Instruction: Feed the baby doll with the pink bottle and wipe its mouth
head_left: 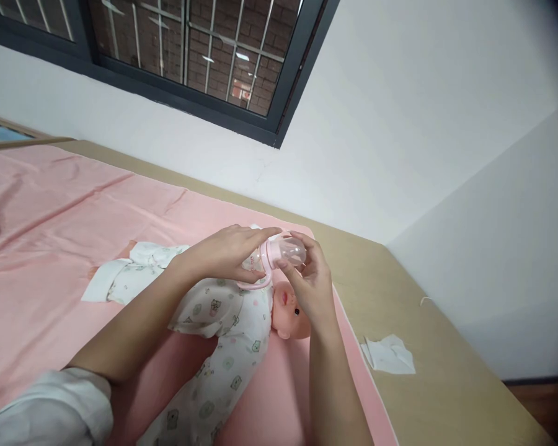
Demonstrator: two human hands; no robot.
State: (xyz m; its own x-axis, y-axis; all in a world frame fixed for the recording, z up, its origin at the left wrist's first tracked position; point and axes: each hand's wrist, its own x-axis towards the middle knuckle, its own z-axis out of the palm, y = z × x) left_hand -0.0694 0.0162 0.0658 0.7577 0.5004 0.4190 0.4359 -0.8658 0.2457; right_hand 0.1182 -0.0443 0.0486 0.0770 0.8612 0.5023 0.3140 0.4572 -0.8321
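Observation:
A baby bottle with pink handles and a clear cap is held sideways over a baby doll's chest and head. My left hand wraps round the bottle's body and handle. At the other end, the fingers of my right hand grip the clear cap, which covers the nipple end. Beneath lies the baby doll on its back, dressed in a white suit with small green and pink prints. My right hand and the bottle hide part of the doll's face.
A pink sheet covers most of the tan table. White tissue lies on the bare board at the right. Behind are a white wall and a dark-framed window with bars.

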